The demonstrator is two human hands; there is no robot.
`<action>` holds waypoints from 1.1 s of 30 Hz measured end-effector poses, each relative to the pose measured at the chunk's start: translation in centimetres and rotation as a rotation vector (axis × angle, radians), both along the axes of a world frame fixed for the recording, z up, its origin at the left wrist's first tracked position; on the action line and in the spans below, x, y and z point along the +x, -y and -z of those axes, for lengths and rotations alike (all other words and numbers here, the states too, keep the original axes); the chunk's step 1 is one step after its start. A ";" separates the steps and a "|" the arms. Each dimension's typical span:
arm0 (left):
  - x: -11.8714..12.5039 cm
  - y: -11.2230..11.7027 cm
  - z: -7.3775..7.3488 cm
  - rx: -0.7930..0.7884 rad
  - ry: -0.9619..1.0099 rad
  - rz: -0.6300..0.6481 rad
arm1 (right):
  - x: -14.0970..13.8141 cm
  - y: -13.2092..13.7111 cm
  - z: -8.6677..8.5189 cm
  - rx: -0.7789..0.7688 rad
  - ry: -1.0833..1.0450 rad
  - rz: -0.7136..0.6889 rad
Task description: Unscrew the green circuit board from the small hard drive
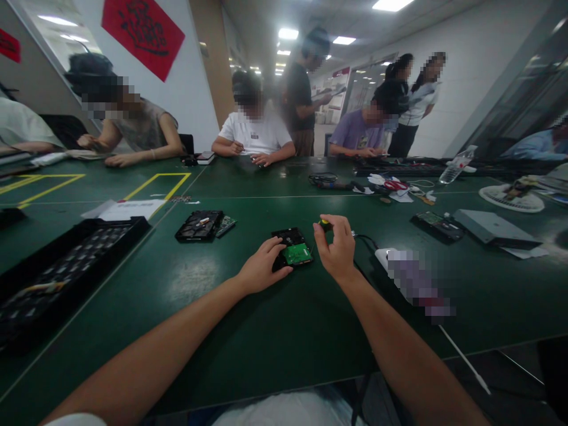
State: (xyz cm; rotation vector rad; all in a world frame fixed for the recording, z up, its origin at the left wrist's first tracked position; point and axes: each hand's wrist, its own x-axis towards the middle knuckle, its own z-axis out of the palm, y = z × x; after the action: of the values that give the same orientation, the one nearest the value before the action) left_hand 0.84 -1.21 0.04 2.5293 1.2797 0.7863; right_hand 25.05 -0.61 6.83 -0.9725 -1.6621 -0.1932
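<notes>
A black hard drive (290, 238) with a green circuit board (297, 254) on top lies on the dark green table (275, 331) in front of me. My left hand (262, 266) rests on the drive's near left corner, fingers curled around its edge. My right hand (336, 247) is closed around a small screwdriver with a yellow and black handle (325, 224), held upright just right of the drive.
A second opened drive (199, 225) lies to the left, near a large black tray (57, 266). A white device with a cable (384, 257) sits to the right, a grey box (492, 228) further right. Several people sit or stand along the table's far side.
</notes>
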 end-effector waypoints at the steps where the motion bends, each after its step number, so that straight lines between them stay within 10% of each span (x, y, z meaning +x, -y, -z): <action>1: 0.0 0.0 0.0 0.000 -0.005 0.000 | 0.0 0.0 0.0 0.010 0.004 0.014; 33: 0.0 0.0 0.1 -0.004 -0.014 0.003 | 0.0 0.2 0.2 -0.100 0.004 -0.091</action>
State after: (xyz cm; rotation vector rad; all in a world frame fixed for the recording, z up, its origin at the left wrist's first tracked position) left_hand 0.82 -1.18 -0.02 2.5376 1.2805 0.7655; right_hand 25.08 -0.78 6.61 -0.9693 -1.7292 -0.0518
